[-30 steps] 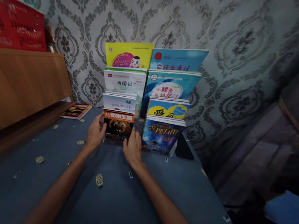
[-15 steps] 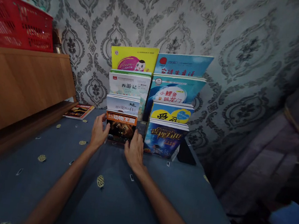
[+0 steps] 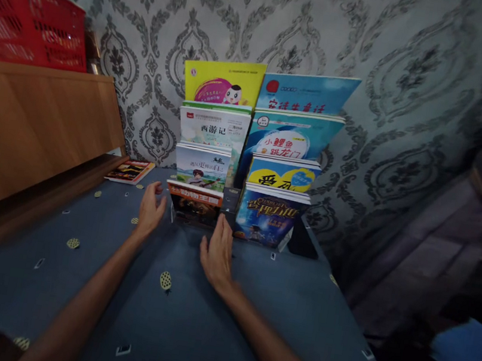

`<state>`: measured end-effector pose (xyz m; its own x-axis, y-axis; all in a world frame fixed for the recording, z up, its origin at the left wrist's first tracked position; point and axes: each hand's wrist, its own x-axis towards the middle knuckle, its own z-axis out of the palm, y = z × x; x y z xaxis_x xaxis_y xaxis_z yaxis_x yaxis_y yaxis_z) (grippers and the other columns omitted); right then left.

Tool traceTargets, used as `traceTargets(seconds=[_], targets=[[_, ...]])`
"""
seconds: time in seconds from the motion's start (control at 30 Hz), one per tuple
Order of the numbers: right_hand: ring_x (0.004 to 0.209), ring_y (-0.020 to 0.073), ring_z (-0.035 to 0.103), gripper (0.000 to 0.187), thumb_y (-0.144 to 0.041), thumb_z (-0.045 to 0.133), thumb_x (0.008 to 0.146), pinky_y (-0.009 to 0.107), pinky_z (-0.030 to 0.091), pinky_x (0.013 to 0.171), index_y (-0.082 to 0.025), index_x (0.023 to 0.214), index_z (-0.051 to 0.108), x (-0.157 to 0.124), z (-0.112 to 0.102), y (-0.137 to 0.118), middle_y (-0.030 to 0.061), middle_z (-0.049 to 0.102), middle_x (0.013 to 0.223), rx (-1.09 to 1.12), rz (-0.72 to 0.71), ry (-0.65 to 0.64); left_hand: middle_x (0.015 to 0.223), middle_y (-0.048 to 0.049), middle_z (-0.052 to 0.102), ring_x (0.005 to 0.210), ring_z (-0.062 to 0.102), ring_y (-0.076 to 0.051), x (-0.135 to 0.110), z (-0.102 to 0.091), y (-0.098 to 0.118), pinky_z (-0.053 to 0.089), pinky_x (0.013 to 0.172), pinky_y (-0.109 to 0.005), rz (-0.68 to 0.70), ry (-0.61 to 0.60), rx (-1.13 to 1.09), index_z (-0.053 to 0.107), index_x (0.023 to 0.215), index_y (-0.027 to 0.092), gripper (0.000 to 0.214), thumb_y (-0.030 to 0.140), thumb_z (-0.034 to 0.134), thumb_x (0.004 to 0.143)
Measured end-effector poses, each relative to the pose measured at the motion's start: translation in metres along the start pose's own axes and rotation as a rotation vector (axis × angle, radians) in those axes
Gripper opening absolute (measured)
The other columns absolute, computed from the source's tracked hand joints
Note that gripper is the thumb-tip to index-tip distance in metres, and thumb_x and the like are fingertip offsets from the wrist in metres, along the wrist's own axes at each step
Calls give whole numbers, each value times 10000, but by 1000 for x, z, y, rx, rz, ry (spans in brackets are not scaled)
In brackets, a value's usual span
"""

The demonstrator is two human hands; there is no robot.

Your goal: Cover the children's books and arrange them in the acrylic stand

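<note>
An orange-and-black book (image 3: 195, 207) with an animal on its cover stands in the front left row of a tiered book stand (image 3: 230, 202), its top tipped towards me. Left of it is my left hand (image 3: 151, 209), empty, with the fingers loosely bent and apart. My right hand (image 3: 217, 252) is empty and open in front of the book's lower right corner. Behind rise a pale book with a cartoon figure (image 3: 202, 167), a white-green book (image 3: 215, 125) and a yellow book (image 3: 223, 84). A dark blue book (image 3: 267, 217) fills the front right row.
More books, one blue and yellow (image 3: 282, 173) and two blue-green, stand behind on the right. A flat book (image 3: 130, 170) lies by the wooden cabinet (image 3: 39, 138), which carries a red basket (image 3: 33, 23). Patterned dark cloth (image 3: 182, 328) covers the surface; a papered wall stands behind.
Both hands have come off the orange-and-black book, the left moving outwards. The book's top now leans forward, showing more of the pale book behind. The view has shifted slightly.
</note>
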<state>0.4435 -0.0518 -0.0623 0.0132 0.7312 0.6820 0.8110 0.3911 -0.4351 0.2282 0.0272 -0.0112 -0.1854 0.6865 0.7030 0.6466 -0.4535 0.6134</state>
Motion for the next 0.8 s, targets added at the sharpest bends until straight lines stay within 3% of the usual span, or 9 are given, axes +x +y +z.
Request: traceTargets(seconds=[0.2, 0.37, 0.47, 0.57, 0.67, 0.8], targets=[[1438, 315, 418, 750, -173, 413, 948, 574, 408, 1160, -110, 1640, 128, -16, 0, -1, 226, 440, 1539, 36, -25, -72, 1102, -108, 653, 1026, 652, -232, -14, 2, -27, 544, 812, -345, -71, -55, 50, 539, 1235, 175, 362, 214, 485, 879], [1416, 316, 454, 688, -163, 431, 943, 569, 423, 1151, -104, 1607, 263, -19, 0, -1, 217, 475, 1516, 59, -44, -114, 1088, -115, 669, 997, 663, -240, -20, 1, -42, 554, 821, -371, -97, -88, 128, 546, 1223, 168, 367, 189, 475, 864], [1292, 296, 565, 558, -140, 444, 947, 509, 489, 1095, -92, 1502, 463, -22, -4, -3, 203, 607, 1376, 62, -109, -225, 1108, -120, 662, 1059, 642, -261, -19, -2, -52, 538, 925, -431, -109, -105, 209, 566, 1192, 179, 349, 166, 471, 856], [1095, 250, 654, 415, -96, 463, 949, 431, 550, 1000, -151, 1318, 646, -22, -12, -10, 128, 719, 1157, 81, -248, -421, 1124, -141, 642, 1150, 594, -308, -17, -5, -63, 476, 1033, -512, -139, -125, 324, 611, 1093, 189, 285, 155, 492, 837], [1049, 237, 654, 331, -79, 508, 948, 397, 560, 951, -186, 1188, 708, -20, -18, -16, 87, 736, 1090, 94, -342, -521, 1149, -181, 624, 1195, 565, -355, -12, -7, -75, 471, 1026, -551, -197, -157, 449, 629, 1056, 171, 253, 168, 518, 829], [1060, 240, 646, 300, -61, 514, 948, 403, 547, 966, -175, 1140, 715, -18, -20, -18, 90, 733, 1110, 100, -340, -532, 1336, -229, 577, 1335, 492, -380, -1, -8, -87, 457, 1060, -561, -248, -217, 593, 619, 1157, 141, 309, 205, 520, 871]])
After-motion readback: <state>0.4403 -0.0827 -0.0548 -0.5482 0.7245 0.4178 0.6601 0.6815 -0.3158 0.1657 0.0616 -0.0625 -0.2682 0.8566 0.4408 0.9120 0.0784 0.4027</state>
